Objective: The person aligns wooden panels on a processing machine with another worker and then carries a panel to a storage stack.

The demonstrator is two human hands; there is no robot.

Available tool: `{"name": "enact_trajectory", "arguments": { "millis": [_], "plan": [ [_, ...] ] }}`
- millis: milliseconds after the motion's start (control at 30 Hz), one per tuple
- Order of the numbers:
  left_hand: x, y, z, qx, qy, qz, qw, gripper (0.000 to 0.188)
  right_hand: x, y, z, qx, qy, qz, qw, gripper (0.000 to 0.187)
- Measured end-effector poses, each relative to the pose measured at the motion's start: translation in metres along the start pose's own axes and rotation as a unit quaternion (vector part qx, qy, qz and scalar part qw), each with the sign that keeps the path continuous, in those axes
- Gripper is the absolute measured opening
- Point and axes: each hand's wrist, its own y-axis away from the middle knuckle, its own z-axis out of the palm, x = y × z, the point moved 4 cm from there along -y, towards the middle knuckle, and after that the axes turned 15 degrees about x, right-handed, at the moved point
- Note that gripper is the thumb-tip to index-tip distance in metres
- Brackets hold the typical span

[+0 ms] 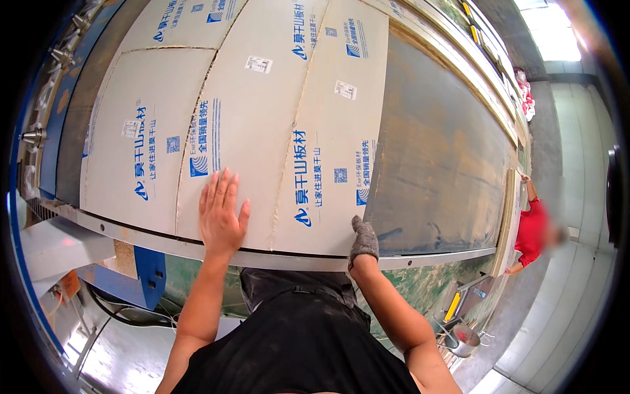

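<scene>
Pale grey boards (256, 125) with blue printing and small white stickers lie side by side on a dark metal machine bed (440, 164). My bare left hand (223, 213) rests flat on the near part of a middle board, fingers stretched forward. At the near right corner of the rightmost board (328, 243), my right hand (363, 241), in a grey knit glove, closes on the edge with its thumb on top. Its other fingers are mostly hidden. Rough, pale seams run between the boards.
A metal rail (302, 261) edges the bed before me. Steel fittings (33, 136) line the blue machine frame at left. A person in red (530, 230) stands at right, hands by a long board stack (506, 220). A metal pot (464, 338) stands lower right.
</scene>
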Motion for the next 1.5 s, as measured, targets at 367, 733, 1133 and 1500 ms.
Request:
{"name": "enact_trajectory", "arguments": {
  "millis": [367, 733, 1133, 1500],
  "plan": [
    [0.0, -0.002, 0.004, 0.024, -0.018, 0.015, 0.999, 0.052, -0.013, -0.002, 0.012, -0.109, -0.172, 0.157, 0.966, 0.047],
    [-0.017, 0.0, 0.02, 0.052, -0.035, 0.042, 0.997, 0.049, -0.043, -0.03, -0.035, -0.051, 0.241, -0.229, 0.942, 0.064],
    [-0.01, 0.018, 0.01, 0.045, 0.046, 0.008, 0.998, 0.032, 0.048, -0.194, -0.326, 0.06, 0.28, -0.222, 0.932, 0.099],
    [0.162, 0.005, 0.009, -0.001, 0.066, 0.132, 0.989, 0.034, 0.144, -0.288, -0.483, 0.17, 0.273, -0.241, 0.916, 0.085]
  ]
}}
